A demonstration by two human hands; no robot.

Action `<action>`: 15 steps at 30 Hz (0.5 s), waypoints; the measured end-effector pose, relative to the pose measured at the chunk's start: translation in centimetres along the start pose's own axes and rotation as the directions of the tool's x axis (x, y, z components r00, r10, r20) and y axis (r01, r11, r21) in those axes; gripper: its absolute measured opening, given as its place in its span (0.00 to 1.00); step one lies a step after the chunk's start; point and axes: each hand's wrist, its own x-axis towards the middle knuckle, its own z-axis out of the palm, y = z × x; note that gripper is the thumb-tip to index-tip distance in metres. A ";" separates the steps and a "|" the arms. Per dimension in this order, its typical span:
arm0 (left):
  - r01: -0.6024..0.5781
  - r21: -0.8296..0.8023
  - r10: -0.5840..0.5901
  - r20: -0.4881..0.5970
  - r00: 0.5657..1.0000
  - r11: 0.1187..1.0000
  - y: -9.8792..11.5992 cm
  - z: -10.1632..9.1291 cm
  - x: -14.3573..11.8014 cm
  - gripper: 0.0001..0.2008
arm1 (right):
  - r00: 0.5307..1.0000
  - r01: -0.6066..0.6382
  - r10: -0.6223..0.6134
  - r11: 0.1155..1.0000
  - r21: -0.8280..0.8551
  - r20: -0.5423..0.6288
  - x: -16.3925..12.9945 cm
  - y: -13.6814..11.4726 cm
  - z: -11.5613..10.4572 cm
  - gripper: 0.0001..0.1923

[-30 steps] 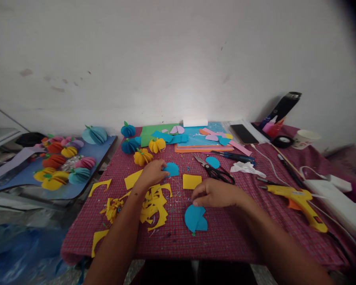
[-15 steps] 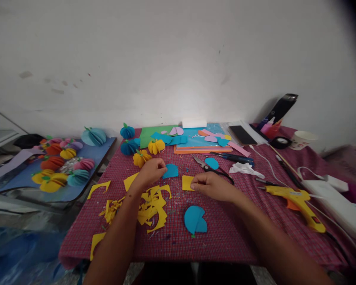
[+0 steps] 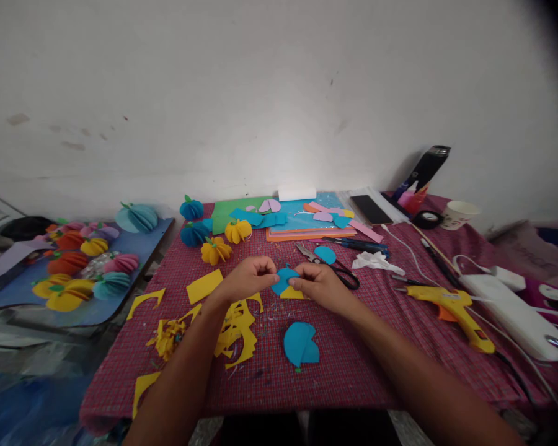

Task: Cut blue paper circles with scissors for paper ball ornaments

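Note:
My left hand (image 3: 247, 279) and my right hand (image 3: 317, 284) meet over the middle of the red checked tablecloth (image 3: 353, 359). Both pinch a small blue paper circle piece (image 3: 283, 279) between their fingertips. A yellow paper square (image 3: 292, 293) lies partly hidden under my right hand. Nearer to me lies a folded stack of blue paper circles (image 3: 300, 344). Yellow paper scraps (image 3: 235, 328) lie under my left forearm.
Black scissors (image 3: 335, 266) and another blue circle (image 3: 325, 254) lie behind my hands. A yellow glue gun (image 3: 451, 306) and a white box (image 3: 506, 306) sit right. Paper pumpkins (image 3: 216, 251), coloured sheets (image 3: 302, 220), a phone (image 3: 371, 209) and a cup (image 3: 456, 214) stand behind. A blue board (image 3: 134, 248) at left holds more pumpkins.
My left hand lifted the blue circle piece off the cloth and brought it to the middle. My right hand moved up from the blue stack, past the yellow square, and joined it.

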 end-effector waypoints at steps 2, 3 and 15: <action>-0.003 -0.019 0.003 -0.012 1.000 1.000 0.1 0.1 0.0 0.09 | 0.999 -0.043 0.043 0.999 -0.016 -0.023 0.0 0.0 -0.2 0.15; -0.001 -0.027 0.000 -0.027 1.000 1.000 0.2 0.0 0.0 0.09 | 0.998 -0.062 0.061 0.998 -0.009 -0.030 0.0 0.0 -0.4 0.15; 0.054 -0.093 -0.075 -0.246 0.966 0.994 0.1 -1.3 0.1 0.11 | 0.993 -0.093 0.101 0.988 0.123 -0.056 0.1 0.0 -0.8 0.18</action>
